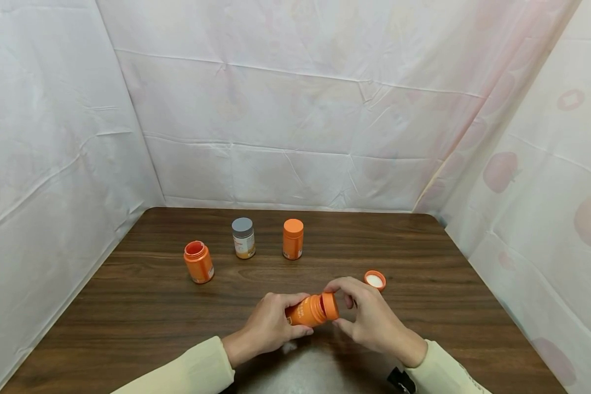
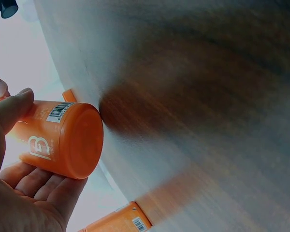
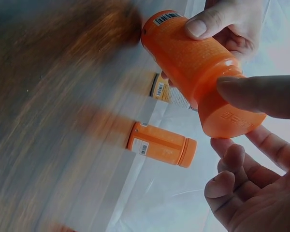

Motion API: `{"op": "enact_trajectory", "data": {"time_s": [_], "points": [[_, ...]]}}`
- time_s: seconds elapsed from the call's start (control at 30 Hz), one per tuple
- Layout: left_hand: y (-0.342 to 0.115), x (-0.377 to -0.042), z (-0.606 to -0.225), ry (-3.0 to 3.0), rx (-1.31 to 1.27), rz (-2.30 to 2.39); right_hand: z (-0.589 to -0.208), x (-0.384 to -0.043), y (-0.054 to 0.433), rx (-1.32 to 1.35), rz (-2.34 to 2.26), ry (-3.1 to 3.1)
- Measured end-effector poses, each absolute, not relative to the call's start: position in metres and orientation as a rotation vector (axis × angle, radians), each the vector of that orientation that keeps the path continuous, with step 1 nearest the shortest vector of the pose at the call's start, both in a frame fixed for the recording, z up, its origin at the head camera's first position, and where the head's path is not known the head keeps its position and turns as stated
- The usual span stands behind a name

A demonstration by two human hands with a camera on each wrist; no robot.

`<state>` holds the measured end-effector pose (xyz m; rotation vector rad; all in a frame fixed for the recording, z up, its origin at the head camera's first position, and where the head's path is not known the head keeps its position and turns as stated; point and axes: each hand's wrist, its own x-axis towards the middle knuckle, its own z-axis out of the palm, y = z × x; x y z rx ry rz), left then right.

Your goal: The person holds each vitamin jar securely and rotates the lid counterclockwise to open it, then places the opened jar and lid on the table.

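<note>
My left hand grips an orange plastic bottle by its body, thumb on one side and fingers on the other. The bottle lies tipped, with its neck toward the right hand. At that neck, my right hand pinches an orange screw cap between thumb and fingers. The cap sits askew over the mouth, and a gap shows along one side. In the left wrist view, the bottle's round base faces the camera. Raised lettering marks the cap top in the right wrist view.
An uncapped orange bottle stands at the left. Farther back are a grey-capped bottle and an orange-capped one. Beyond the right hand, a loose orange cap lies with its white liner up. White sheeting surrounds the dark wooden table.
</note>
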<state>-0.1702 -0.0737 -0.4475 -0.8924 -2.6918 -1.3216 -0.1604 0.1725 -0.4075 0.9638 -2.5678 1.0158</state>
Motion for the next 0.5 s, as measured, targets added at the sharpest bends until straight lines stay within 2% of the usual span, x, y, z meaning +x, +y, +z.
{"op": "enact_trajectory", "data": {"time_s": [0.5], "points": [[-0.0752, -0.1694, -0.4474, -2.700, -0.878, -1.331, -0.4091, -0.1623, 0.1797, 0.930, 1.009, -2.561]]}}
